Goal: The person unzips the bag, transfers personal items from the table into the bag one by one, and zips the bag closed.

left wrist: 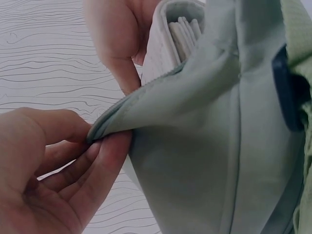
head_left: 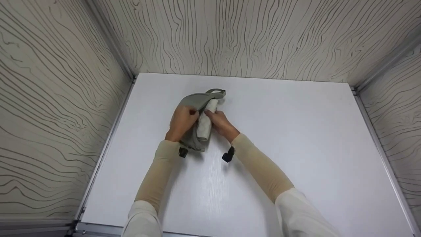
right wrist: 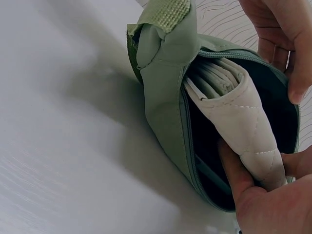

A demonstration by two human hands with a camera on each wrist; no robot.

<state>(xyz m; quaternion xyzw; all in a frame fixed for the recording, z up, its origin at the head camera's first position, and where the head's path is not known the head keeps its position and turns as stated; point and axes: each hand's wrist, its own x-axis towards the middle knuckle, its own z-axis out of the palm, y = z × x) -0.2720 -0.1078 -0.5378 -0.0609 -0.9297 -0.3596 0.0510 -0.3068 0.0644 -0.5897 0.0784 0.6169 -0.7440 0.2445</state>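
Observation:
A grey-green zippered bag [head_left: 194, 99] with a webbing strap [right wrist: 168, 13] lies on the white table, its zip undone and dark inside. Thumb and fingers of my left hand [head_left: 182, 121] pinch the zipped edge [left wrist: 114, 113] of its mouth and draw it outward. In my right hand [head_left: 224, 124] I grip a cream quilted wallet [right wrist: 249, 127], thumb on one side and fingers on the other. The wallet sits lengthwise in the bag's mouth, and its folded inner layers show at one end. A dark buckle [left wrist: 288, 90] hangs at the strap in the left wrist view.
The white table [head_left: 296, 148] extends widely to the right of the bag. Wood-grain patterned panels [head_left: 230, 39] stand behind it and on both sides, joined by metal rails [head_left: 110, 39]. Small black cameras [head_left: 227, 155] are strapped at both wrists.

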